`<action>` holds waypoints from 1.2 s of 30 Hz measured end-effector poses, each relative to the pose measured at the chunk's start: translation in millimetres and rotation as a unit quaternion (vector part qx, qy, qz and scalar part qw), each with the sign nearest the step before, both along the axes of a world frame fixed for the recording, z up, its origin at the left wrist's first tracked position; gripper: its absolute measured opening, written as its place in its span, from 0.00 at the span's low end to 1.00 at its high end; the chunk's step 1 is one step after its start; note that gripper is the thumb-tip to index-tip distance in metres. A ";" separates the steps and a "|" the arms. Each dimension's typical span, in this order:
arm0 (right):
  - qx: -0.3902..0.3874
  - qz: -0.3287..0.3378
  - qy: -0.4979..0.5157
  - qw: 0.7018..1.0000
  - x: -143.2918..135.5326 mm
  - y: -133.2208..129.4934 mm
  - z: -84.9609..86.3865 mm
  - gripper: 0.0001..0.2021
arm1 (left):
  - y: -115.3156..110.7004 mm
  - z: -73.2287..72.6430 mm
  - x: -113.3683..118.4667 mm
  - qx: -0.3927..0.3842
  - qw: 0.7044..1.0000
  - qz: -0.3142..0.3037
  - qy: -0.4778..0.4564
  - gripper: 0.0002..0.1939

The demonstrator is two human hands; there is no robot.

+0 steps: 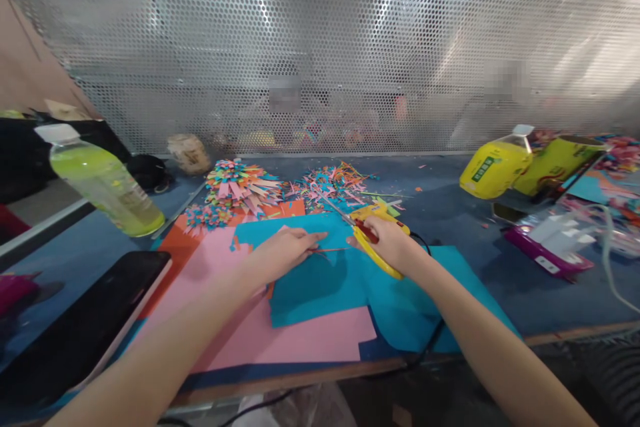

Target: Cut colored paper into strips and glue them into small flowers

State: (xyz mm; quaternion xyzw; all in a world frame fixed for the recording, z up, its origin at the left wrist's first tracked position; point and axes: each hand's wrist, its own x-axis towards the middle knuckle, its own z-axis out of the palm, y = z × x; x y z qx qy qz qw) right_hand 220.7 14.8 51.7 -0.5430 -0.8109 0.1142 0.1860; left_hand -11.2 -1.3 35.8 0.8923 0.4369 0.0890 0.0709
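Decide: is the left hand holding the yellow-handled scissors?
No, the right hand grips the yellow-handled scissors, while the left hand is over blue paper.

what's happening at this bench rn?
A person is at a table doing papercraft. The right hand holds yellow-handled scissors, blades pointing away over the work area. The left hand is over the blue paper, fingers next to a thin orange strip; whether it grips the strip isn't clear. Pink paper lies partly under the blue. Beyond the hands sit a heap of cut scraps and a multicolored cluster of paper strips.
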 end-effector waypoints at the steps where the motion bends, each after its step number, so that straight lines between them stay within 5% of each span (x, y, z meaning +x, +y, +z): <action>1: -0.001 0.001 0.000 1.000 0.2 0.1 0.2 0.18 | -0.7 0.2 1.1 -0.003 1.000 0.006 0.005 0.22; 13: 0.005 -0.007 -0.002 1.000 4.9 6.2 -2.4 0.21 | 3.3 -6.1 4.5 0.001 0.997 0.023 -0.078 0.21; 21: -0.005 -0.031 0.045 0.998 9.3 8.5 4.1 0.20 | 76.6 38.2 18.6 0.120 0.983 0.086 -0.106 0.12; 27: -0.006 -0.042 0.050 0.998 11.8 12.8 -0.1 0.20 | 115.4 27.2 24.9 0.127 0.985 0.089 -0.078 0.14; 31: 0.005 -0.054 0.038 0.998 12.9 13.6 -1.2 0.21 | 96.6 13.4 14.2 0.089 0.995 0.030 -0.044 0.15; 36: -0.001 -0.045 0.045 0.998 11.3 12.9 -2.8 0.21 | 39.6 17.8 -15.7 -0.017 0.996 -0.083 0.004 0.18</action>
